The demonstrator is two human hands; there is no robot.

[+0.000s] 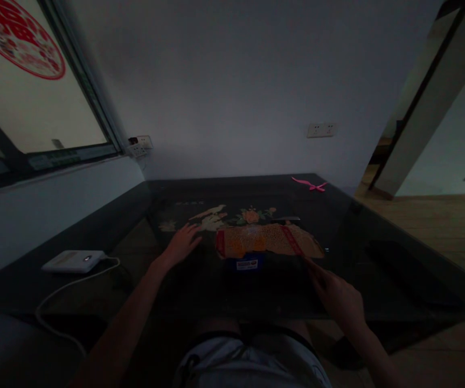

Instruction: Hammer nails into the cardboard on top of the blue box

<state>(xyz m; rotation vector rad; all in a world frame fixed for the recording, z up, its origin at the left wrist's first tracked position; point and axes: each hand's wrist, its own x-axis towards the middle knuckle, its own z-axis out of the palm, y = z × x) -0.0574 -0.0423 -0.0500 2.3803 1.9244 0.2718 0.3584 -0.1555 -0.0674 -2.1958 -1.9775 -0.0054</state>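
A long brown speckled package (270,240) with red bands lies across the middle of the dark table, its contents unclear. Under its near edge shows a blue item with a white label (247,264). My left hand (182,243) rests on the table left of the package, fingers spread and holding nothing. Near the package's right front edge is my right hand (335,293), its fingers pointing toward the red band. The dim light hides whether those fingers grip anything.
A white power bank (74,261) with a cable lies at the table's left. A pink ribbon (311,185) is at the far right corner, and a dark flat object (412,274) at the right. A thin pale object (286,219) lies behind the package.
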